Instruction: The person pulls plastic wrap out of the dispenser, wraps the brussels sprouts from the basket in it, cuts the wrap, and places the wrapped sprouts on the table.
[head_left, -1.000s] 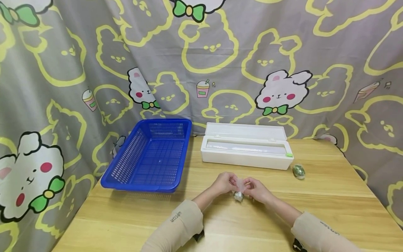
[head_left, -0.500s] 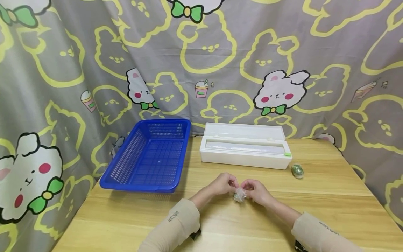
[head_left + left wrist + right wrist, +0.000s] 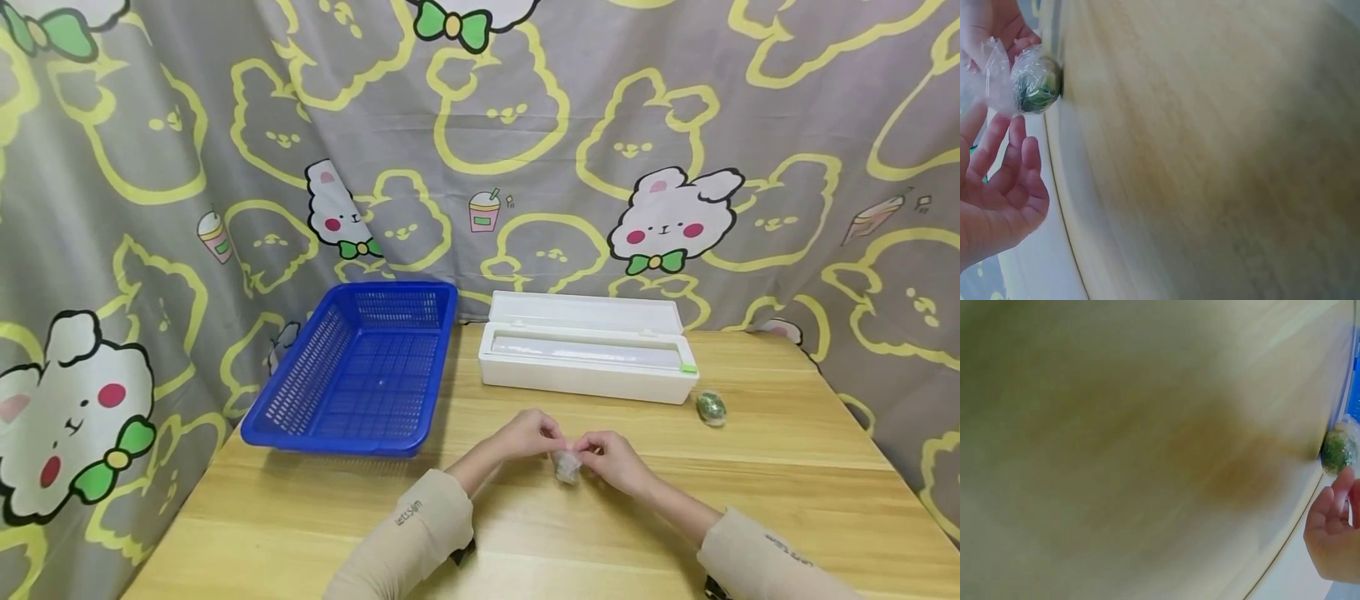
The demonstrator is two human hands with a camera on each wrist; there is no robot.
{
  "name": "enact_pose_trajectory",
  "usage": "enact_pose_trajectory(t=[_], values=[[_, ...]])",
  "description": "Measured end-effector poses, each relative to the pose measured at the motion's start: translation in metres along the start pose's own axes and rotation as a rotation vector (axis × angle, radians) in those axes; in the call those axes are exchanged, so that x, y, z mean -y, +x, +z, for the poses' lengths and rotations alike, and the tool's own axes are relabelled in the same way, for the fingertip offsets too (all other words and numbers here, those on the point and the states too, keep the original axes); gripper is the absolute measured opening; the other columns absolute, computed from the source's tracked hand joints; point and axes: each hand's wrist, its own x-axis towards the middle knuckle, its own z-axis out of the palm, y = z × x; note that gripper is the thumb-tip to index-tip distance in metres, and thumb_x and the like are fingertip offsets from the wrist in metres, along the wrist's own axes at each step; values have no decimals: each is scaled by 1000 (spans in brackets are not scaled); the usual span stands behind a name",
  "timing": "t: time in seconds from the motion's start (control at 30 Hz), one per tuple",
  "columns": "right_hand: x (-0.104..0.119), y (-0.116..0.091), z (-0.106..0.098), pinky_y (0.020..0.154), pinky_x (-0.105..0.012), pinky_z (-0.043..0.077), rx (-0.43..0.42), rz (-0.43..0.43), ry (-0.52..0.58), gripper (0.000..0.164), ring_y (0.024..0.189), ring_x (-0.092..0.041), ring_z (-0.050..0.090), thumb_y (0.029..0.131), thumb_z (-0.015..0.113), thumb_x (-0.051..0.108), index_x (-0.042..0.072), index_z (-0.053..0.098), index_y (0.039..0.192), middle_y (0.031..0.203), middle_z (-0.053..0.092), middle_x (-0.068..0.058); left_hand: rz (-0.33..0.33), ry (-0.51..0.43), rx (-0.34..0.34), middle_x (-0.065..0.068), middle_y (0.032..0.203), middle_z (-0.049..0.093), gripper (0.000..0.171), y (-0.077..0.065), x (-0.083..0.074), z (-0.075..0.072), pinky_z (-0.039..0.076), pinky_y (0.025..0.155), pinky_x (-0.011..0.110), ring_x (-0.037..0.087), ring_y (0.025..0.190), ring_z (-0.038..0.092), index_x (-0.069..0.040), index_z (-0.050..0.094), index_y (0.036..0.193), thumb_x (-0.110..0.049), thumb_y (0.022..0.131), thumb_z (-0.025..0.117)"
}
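Note:
A small rounded green item (image 3: 1040,92) sits in clear cling film (image 3: 997,78) between the two hands; its exact kind cannot be told. In the head view the wrapped bundle (image 3: 567,472) is low over the table, beneath the fingertips. My left hand (image 3: 531,435) pinches the gathered film from the left. From the right, my right hand (image 3: 613,462) pinches the film close to the other fingertips. The right wrist view catches the green item (image 3: 1337,451) at its right edge, just above the right hand (image 3: 1334,531).
Behind the hands stands a white cling film dispenser (image 3: 588,382), lid raised, a roll inside. A second wrapped green item (image 3: 711,408) lies by its right end. A blue plastic basket (image 3: 258,437) stands at left on the wooden table (image 3: 300,525). A patterned curtain (image 3: 525,142) hangs behind.
The film stood up between the fingers a second ago, then folded down over the green item. Now the fingertips are close together at the top of the bundle.

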Motion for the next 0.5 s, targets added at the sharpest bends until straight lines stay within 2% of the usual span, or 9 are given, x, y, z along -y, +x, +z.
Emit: enact_pose_trajectory(t=[0.13, 0.27, 0.37, 0.5], values=[[2, -1, 0, 44, -18, 39, 22, 11, -9, 17, 52, -9, 46, 86, 53, 3, -8, 63, 94, 65, 56, -10, -16, -20, -5, 1, 69, 65, 11, -2, 0, 1, 45, 60, 15, 3, 60, 53, -3, 68, 77, -13, 76, 73], [3, -2, 0, 48, -20, 43, 36, 11, -4, 23, 57, -11, 51, 87, 57, 10, -10, 61, 98, 71, 60, -8, -1, -12, -8, -2, 68, 64, 12, -3, 1, 3, 46, 60, 16, 3, 60, 54, -3, 68, 79, -10, 72, 75], [1, -2, 1, 51, -24, 47, 40, 6, 5, 26, 61, -14, 54, 84, 60, 11, -11, 59, 98, 76, 62, -7, 24, 27, 8, -2, 68, 63, 14, -4, 1, 4, 46, 61, 15, 2, 61, 54, -3, 67, 79, -8, 70, 76], [0, -1, 3, 50, -24, 47, 39, 7, 2, 25, 61, -13, 52, 82, 63, 9, -10, 58, 97, 76, 61, -6, 46, 88, 41, -3, 70, 62, 18, -5, 0, 3, 45, 61, 14, 1, 62, 53, -4, 65, 80, -7, 68, 78]])
